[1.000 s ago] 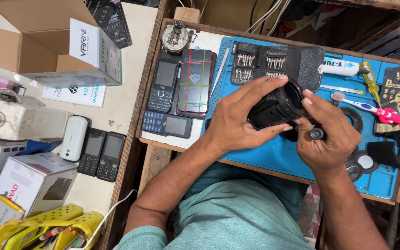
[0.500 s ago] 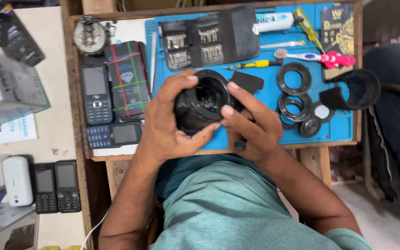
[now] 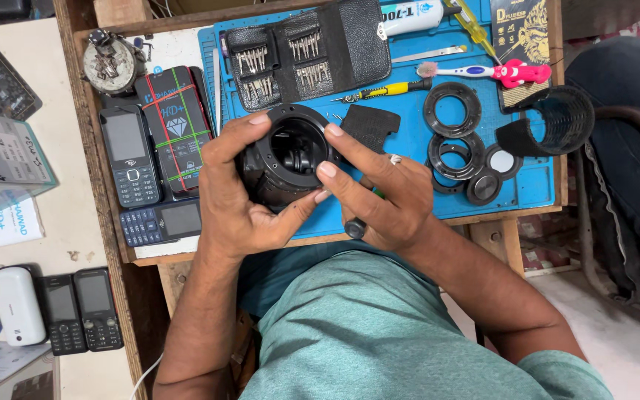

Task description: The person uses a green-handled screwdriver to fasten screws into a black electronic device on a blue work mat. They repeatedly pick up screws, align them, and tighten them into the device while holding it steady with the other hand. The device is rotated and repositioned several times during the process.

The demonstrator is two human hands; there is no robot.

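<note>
A black camera lens barrel [image 3: 284, 154], open end up, is held over the blue work mat [image 3: 409, 159]. My left hand [image 3: 235, 200] wraps its left side, with fingers over the rim. From the right, my right hand [image 3: 379, 192] pinches the rim with its fingertips, while a small black-handled screwdriver [image 3: 355, 227] sits tucked in its palm. Inside the barrel I see dark inner parts.
Black lens rings [image 3: 453, 130], a lens hood [image 3: 561, 122], an open bit wallet [image 3: 305, 55], a yellow screwdriver [image 3: 379, 91], tweezers and a toothbrush [image 3: 483, 72] lie on the mat. Several keypad phones [image 3: 131, 155] lie at left. A chair [image 3: 631, 207] stands right.
The view has shifted and drawn closer. The lens has been turned, so its open end now faces up, with both hands still on it.
</note>
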